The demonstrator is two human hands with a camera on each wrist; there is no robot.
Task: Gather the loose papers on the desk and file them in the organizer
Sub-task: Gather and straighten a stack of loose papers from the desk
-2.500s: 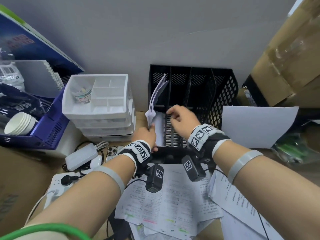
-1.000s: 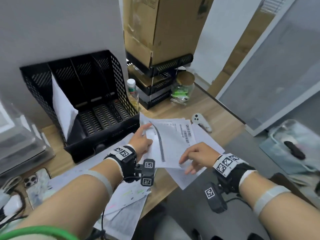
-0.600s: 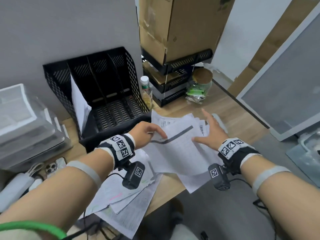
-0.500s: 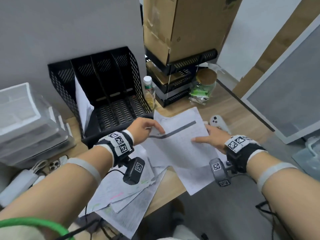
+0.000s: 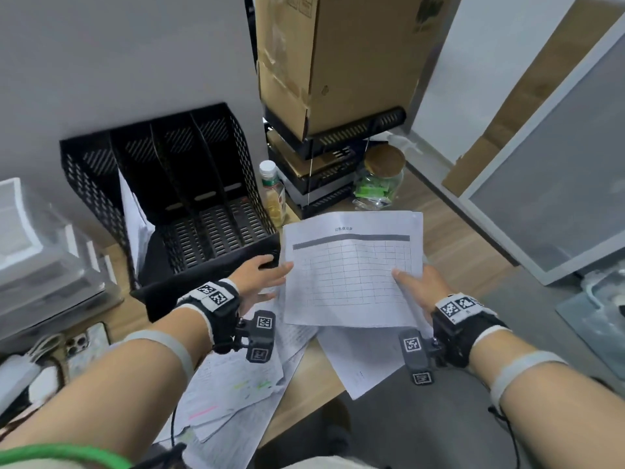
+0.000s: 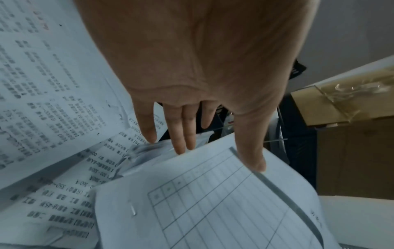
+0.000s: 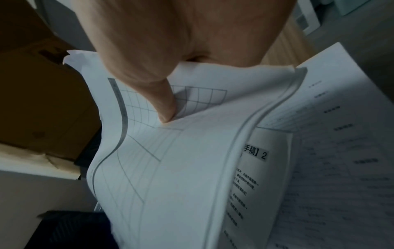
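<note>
1. I see both hands up in front of me with a small stack of papers [image 5: 351, 275] held between them, lifted off the desk [image 5: 449, 238].
2. My right hand [image 5: 419, 286] grips the stack's right edge: the thumb [image 7: 164, 104] presses down on the gridded top sheet, and the other fingers are hidden under the paper, so this hand is closed on the stack.
3. My left hand [image 5: 260, 275] is at the stack's left edge. Its fingers [image 6: 183, 134] are nearly straight and reach under the edge, while the thumb lies on top of the sheet. It's a loose, flat hold, not a curled one.
4. The top sheet shows a table with a dark header bar. The right wrist view shows more sheets below it, including 1 with printed text.
5. More loose sheets [image 5: 230, 384] lie spread on the desk under my left wrist, some with pink and green marks, and another sheet [image 5: 365, 360] hangs over the desk edge below the stack.
6. The black mesh organizer [image 5: 189, 198] stands just left of the stack, against the wall. Its leftmost slot already holds upright filed papers [image 5: 133, 218]. I can't see anything in the other slots.
7. A small bottle [image 5: 272, 194] stands just right of the organizer, then a glass jar [image 5: 380, 181], with a cardboard box [image 5: 338, 62] on black trays behind.
8. A phone [image 5: 84, 346] lies at the far left.
</note>
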